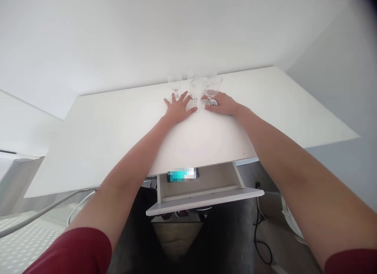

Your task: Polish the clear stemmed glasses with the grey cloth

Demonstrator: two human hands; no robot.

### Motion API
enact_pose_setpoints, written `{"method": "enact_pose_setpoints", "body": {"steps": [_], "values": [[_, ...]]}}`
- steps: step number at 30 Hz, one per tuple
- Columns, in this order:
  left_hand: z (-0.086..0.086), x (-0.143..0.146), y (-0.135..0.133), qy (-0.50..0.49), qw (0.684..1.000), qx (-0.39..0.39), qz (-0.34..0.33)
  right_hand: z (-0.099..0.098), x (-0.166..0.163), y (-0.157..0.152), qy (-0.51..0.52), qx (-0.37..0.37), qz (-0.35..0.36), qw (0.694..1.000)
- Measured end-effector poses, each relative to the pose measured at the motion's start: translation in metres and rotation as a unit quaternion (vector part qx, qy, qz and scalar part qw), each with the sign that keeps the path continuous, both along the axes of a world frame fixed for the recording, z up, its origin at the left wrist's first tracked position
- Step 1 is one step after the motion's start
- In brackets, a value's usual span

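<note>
Our left hand (178, 109) lies flat on the white table (118, 128), palm down, fingers (184, 97) spread wide and holding nothing; its fingertips reach toward the foot of the nearest glass. Just past it, at the far edge of the table against the wall, stands a tight cluster of clear stemmed glasses (196, 85), upright, bowls close together and perhaps touching, though we cannot tell how many there are.

Our right hand (224, 105) rests at the base of the rightmost glass (212, 87). Its fingers curl low around the foot and stem, but we cannot tell whether they have closed on it.

We judge these glasses to be light, stiff and very fragile, with thin bowls and slender stems that would snap under side load. Smooth glass is slippery, so the sound hold is on the stem just above the foot, or with the foot pinned flat. Packed so close, one could knock its neighbour if tilted.

Below the table, an open drawer (206, 197) juts toward us.
</note>
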State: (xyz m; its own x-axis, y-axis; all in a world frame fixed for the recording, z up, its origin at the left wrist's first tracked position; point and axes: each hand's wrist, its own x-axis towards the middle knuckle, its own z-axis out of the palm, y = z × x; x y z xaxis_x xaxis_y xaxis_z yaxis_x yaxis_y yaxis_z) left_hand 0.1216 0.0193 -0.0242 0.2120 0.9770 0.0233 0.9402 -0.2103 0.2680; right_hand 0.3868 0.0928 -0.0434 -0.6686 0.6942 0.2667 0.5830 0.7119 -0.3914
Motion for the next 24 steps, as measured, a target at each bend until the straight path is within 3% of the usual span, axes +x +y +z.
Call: {"method": "enact_pose_setpoints", "body": {"steps": [5, 13, 19, 24], "values": [[0.003, 0.0, 0.002, 0.005, 0.999, -0.027, -0.047, 0.006, -0.005, 0.0, -0.002, -0.006, 0.007, 1.0], [0.003, 0.002, 0.006, 0.007, 0.998, -0.04, -0.051, 0.016, -0.01, -0.012, -0.044, -0.014, -0.006, 0.999], [0.003, -0.001, -0.006, 0.023, 0.998, -0.041, -0.036, 0.009, -0.019, -0.016, -0.06, 0.014, -0.042, 0.997], [0.003, -0.023, -0.029, 0.037, 0.998, -0.031, -0.036, -0.001, -0.036, -0.027, -0.068, 0.064, -0.062, 0.994]]}}
